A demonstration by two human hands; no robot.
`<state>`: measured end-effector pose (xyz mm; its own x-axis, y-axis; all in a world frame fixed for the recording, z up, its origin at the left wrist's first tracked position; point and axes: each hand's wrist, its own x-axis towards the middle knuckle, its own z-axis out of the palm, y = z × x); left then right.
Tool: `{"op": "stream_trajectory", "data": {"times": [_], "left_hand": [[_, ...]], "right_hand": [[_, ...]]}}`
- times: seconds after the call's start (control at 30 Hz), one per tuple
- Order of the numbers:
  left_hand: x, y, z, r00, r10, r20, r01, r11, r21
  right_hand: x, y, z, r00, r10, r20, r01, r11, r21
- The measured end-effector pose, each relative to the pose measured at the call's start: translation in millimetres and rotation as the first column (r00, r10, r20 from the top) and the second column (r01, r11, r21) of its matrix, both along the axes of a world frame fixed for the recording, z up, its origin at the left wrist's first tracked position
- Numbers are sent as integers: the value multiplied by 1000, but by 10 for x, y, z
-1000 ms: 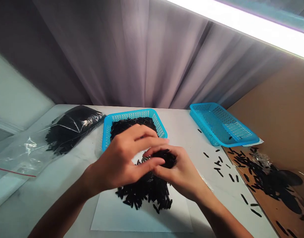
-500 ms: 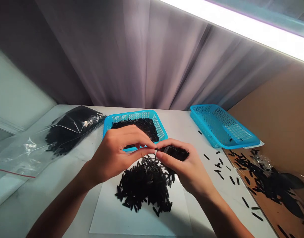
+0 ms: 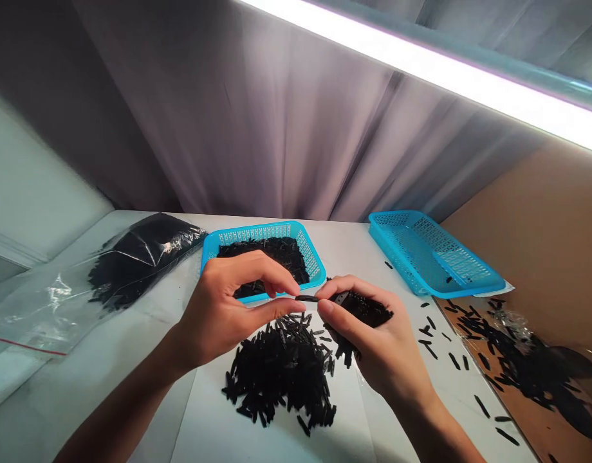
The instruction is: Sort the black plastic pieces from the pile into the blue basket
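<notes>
Between thumb and forefinger, my left hand (image 3: 233,308) pinches one end of a small black strip (image 3: 306,298). The strip's other end meets the fingertips of my right hand (image 3: 373,328), whose fingers are closed round a bunch of black pieces (image 3: 366,310). Both hands are above the table, their fingertips a strip's length apart. Below them a loose pile of black strips (image 3: 281,373) lies on a white sheet (image 3: 219,424). Behind my left hand stands a blue basket (image 3: 317,257) holding many more black strips.
A clear bag of black pieces (image 3: 146,251) lies at the left. At the right are a second blue basket (image 3: 421,283) with a few bits inside and scattered black strips (image 3: 454,360). Brown board (image 3: 532,424) at the far right carries more black pieces. A curtain hangs behind.
My hands have moved apart, the right one shifting right, so the strip between the fingertips now shows. The camera view has tilted slightly up.
</notes>
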<state>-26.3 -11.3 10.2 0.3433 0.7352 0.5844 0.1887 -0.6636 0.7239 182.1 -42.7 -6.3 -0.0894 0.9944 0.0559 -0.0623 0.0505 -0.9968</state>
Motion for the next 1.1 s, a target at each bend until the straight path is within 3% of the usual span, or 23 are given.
{"op": "stream_trajectory", "data": {"times": [0.17, 0.4, 0.73, 0.83, 0.93, 1.0, 1.1], "left_hand": [[-13, -4, 40, 999, 8, -31, -5, 994, 107], [-23, -4, 33, 999, 2, -34, 0, 998, 58], [-6, -3, 24, 998, 36, -59, -28, 991, 128], [-24, 91, -11, 965, 248, -83, -237, 964, 122], [-46, 171, -40, 876, 472, -97, -461, 880, 119], [-45, 147, -32, 904, 411, -120, -394, 908, 141], [-12, 6, 8, 975, 89, -204, -51, 981, 187]], "right_hand": [[17, -37, 29, 998, -54, 29, 52, 998, 44], [-8, -45, 28, 999, -37, -2, 37, 999, 31], [-6, -59, 45, 997, -70, 44, 66, 994, 83], [-25, -42, 37, 997, -68, 37, 65, 996, 62], [-42, -20, 25, 999, -42, 18, 41, 999, 16], [-45, -7, 16, 1000, 0, 6, 0, 1000, -14], [-32, 9, -4, 997, 79, -11, -79, 995, -64]]}}
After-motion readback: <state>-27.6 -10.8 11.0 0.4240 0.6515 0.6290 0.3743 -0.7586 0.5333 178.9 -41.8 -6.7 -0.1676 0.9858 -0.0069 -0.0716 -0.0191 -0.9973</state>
